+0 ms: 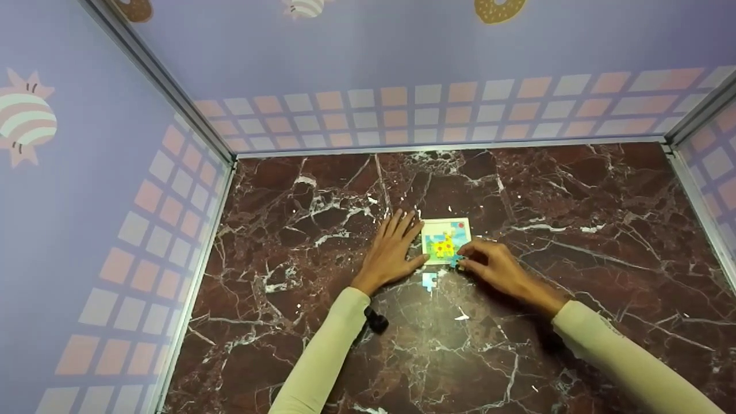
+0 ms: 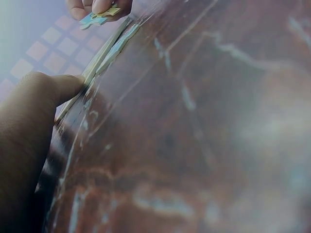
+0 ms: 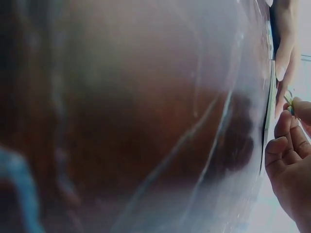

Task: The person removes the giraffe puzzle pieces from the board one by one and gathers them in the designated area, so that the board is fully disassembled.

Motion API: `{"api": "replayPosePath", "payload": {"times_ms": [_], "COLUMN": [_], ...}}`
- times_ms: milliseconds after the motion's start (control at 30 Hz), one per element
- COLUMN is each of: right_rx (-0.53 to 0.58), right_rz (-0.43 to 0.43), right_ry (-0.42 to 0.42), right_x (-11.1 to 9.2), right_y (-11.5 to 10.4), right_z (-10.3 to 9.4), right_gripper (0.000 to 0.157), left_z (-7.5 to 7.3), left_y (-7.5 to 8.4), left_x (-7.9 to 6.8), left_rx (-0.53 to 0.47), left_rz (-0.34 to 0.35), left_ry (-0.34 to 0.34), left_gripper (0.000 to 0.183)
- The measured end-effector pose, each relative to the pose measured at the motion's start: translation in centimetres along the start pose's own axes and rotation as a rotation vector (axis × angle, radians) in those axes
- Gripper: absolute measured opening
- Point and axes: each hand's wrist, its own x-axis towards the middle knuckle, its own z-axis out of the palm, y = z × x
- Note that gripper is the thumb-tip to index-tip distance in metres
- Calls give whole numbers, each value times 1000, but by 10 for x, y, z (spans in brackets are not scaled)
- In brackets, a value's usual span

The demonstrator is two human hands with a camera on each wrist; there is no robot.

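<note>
Veined tabletop (image 1: 253, 351) | square giraffe puzzle (image 1: 444, 246) | right grip (image 1: 499, 270) pinches knobbed piece (image 2: 95, 20)

Left hand (image 1: 391, 250) splayed, palm down, right hand (image 1: 499, 268) pinching

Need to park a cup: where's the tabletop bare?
Bare tabletop runs from the left hand to left wall, right hand to right wall, and puzzle board to back wall. Around the board it's crowded: both hands, a loose piece.
</note>
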Motion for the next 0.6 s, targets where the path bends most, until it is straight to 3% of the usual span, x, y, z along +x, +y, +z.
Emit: {"api": "replayPosePath", "payload": {"times_ms": [367,600], "right_rx": [-45,-58], "right_rz": [-21,-21], "right_ry": [-25,-94], "right_x": [-7,-9], "right_y": [-7,-10], "right_z": [8,10], "right_gripper": [15,17], "left_z": [0,0], "left_y": [0,-1], "left_x": [-1,0], "left_rx": [-33,-46], "left_rz": [-2,-1], "left_ry": [2,-5], "left_gripper": [85,85]}}
